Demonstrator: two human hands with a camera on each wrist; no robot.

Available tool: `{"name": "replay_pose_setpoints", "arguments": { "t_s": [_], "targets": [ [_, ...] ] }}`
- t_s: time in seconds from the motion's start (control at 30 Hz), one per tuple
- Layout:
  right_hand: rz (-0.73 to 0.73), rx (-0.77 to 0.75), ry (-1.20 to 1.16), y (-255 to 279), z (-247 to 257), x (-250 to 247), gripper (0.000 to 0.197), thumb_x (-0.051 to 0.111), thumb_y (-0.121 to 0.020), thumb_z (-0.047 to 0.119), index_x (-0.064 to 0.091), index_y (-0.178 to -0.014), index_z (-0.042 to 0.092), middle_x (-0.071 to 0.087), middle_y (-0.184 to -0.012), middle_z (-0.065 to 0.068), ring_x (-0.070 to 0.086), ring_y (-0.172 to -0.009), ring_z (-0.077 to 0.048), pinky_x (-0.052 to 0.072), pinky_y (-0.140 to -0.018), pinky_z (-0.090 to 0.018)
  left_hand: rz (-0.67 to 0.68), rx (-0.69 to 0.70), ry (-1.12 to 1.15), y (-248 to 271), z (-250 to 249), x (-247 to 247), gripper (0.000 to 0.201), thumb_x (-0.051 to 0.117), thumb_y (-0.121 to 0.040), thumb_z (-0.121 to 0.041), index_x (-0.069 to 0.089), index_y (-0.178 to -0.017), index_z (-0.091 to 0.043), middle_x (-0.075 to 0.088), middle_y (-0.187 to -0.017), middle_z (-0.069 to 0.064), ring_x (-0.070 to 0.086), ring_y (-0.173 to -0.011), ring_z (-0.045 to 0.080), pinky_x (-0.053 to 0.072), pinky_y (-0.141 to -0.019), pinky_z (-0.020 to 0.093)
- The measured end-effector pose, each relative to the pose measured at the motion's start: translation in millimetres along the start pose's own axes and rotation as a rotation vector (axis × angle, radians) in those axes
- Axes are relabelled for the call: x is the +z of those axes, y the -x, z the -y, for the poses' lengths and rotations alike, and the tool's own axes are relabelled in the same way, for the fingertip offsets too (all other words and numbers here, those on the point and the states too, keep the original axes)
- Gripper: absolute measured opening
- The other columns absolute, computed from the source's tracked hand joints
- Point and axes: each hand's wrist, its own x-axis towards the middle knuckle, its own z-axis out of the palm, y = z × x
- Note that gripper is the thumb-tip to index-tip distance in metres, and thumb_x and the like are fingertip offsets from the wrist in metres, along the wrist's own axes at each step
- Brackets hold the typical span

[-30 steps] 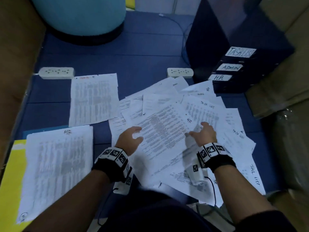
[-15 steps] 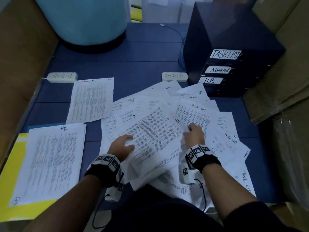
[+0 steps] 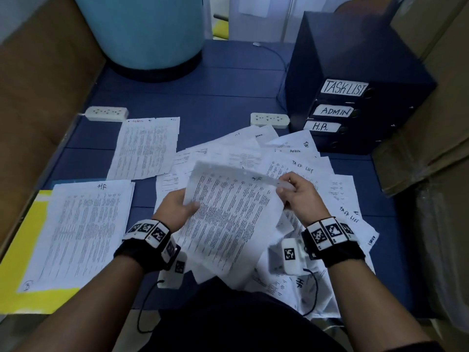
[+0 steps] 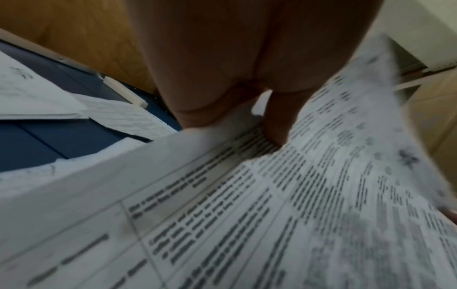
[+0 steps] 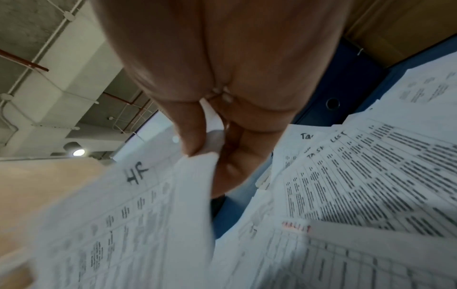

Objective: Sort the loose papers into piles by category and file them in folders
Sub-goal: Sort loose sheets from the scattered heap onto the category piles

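Both hands hold up a printed sheet marked HR (image 3: pixel 228 214) above a scattered heap of loose papers (image 3: pixel 299 158) on the blue table. My left hand (image 3: pixel 177 207) grips its left edge, thumb on top (image 4: pixel 274 121). My right hand (image 3: pixel 294 191) pinches its top right corner (image 5: pixel 197 154). The same sheet fills the left wrist view (image 4: pixel 247 205), and its HR mark shows in the right wrist view (image 5: pixel 136 174). An HR pile (image 3: pixel 81 229) lies on a yellow folder (image 3: pixel 30 262) at the left. An ADMIN sheet (image 3: pixel 147 148) lies behind it.
Dark binders labelled TASKLIST (image 3: pixel 345 87), ADMIN (image 3: pixel 335 111) and H.R. (image 3: pixel 321 127) stand at the right rear. Two white power strips (image 3: pixel 106 113) (image 3: pixel 270 119) lie on the table. A large blue drum (image 3: pixel 149 31) stands at the back. Cardboard lines both sides.
Both hands were flat on the heap; now they have lifted the HR sheet off it, tilted up toward me.
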Motion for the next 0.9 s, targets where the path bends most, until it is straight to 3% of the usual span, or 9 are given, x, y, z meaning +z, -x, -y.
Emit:
{"name": "replay_pose_setpoints", "arguments": {
  "t_s": [0.1,0.13,0.27,0.43,0.57,0.63,0.7,0.8,0.9],
  "targets": [
    [-0.068,0.059,0.056,-4.5,-13.1,11.0,0.006,0.063,-0.093,0.013,0.059,-0.092,0.017,0.065,-0.08,-0.004,0.063,-0.066,-0.021,0.054,-0.072,-0.042,-0.14,-0.076,-0.066,3.2,14.1,-10.5,0.019,0.054,-0.093,-0.009,0.066,-0.109,-0.009,0.067,-0.102,0.009,0.061,-0.092,0.027,0.046,-0.078,0.033],
    [-0.099,0.095,0.16,-6.6,-20.2,13.7,0.009,0.066,-0.091,0.021,0.06,-0.097,0.017,0.067,-0.087,-0.003,0.064,-0.073,-0.021,0.053,-0.077,-0.041,-0.191,-0.108,-0.056,4.4,20.6,-16.5,0.022,0.053,-0.093,-0.007,0.065,-0.112,-0.007,0.067,-0.105,0.012,0.06,-0.093,0.027,0.046,-0.08,0.033],
    [-0.14,0.295,0.622,-8.4,-48.4,29.0,0.049,0.074,-0.084,0.034,0.054,-0.122,0.01,0.059,-0.12,-0.006,0.055,-0.104,-0.024,0.044,-0.089,-0.031,-0.29,-0.186,-0.01,6.8,46.0,-43.6,0.029,0.05,-0.094,-0.002,0.06,-0.121,0.002,0.064,-0.113,0.021,0.059,-0.104,0.038,0.047,-0.091,0.043],
    [-0.197,0.488,0.986,-2.1,-64.1,57.8,0.081,0.081,-0.072,0.047,0.041,-0.133,0.012,0.043,-0.137,-0.016,0.039,-0.128,-0.036,0.036,-0.101,-0.05,-0.299,-0.211,0.012,7.1,59.7,-62.0,0.027,0.05,-0.095,-0.003,0.061,-0.119,-0.001,0.065,-0.103,0.016,0.061,-0.093,0.033,0.048,-0.082,0.037],
    [-0.322,0.418,0.936,3.0,-63.7,61.2,0.048,0.07,-0.085,0.022,0.045,-0.125,0.015,0.055,-0.121,-0.013,0.053,-0.112,-0.034,0.042,-0.094,-0.045,-0.252,-0.208,0.003,10.4,66.1,-69.8,0.029,0.05,-0.095,-0.005,0.059,-0.122,-0.003,0.064,-0.111,0.016,0.059,-0.099,0.033,0.047,-0.09,0.042],
    [-0.379,0.331,0.815,5.7,-61.9,54.9,0.023,0.059,-0.09,0.007,0.05,-0.11,0.016,0.061,-0.091,-0.01,0.06,-0.083,-0.029,0.049,-0.074,-0.036,-0.241,-0.217,-0.014,12.2,66.1,-72.0,0.027,0.051,-0.095,-0.006,0.059,-0.12,-0.002,0.063,-0.105,0.015,0.058,-0.097,0.033,0.045,-0.085,0.037],
    [-0.402,0.265,0.773,10.1,-57.4,49.3,0.016,0.049,-0.091,0.001,0.052,-0.093,0.016,0.059,-0.079,-0.007,0.055,-0.066,-0.024,0.045,-0.058,-0.028,-0.221,-0.216,-0.022,14.2,65.1,-73.0,0.027,0.051,-0.095,-0.006,0.059,-0.12,-0.002,0.059,-0.099,0.011,0.056,-0.092,0.03,0.042,-0.081,0.033],
    [-0.417,0.224,0.786,14.8,-50.0,43.5,0.022,0.042,-0.091,-0.001,0.056,-0.084,0.014,0.057,-0.078,-0.007,0.051,-0.063,-0.023,0.035,-0.055,-0.023,-0.177,-0.186,-0.034,14.8,63.6,-72.5,0.024,0.051,-0.095,-0.005,0.06,-0.116,0.0,0.062,-0.104,0.015,0.053,-0.087,0.025,0.039,-0.078,0.03],
    [-0.439,0.128,0.811,15.2,-43.0,39.2,0.019,0.045,-0.095,0.002,0.063,-0.094,0.007,0.052,-0.086,-0.008,0.047,-0.074,-0.026,0.033,-0.062,-0.029,-0.152,-0.177,-0.03,13.6,60.8,-70.9,0.026,0.052,-0.095,-0.007,0.06,-0.119,0.0,0.063,-0.113,0.017,0.053,-0.091,0.023,0.039,-0.081,0.03]
  ]
}}
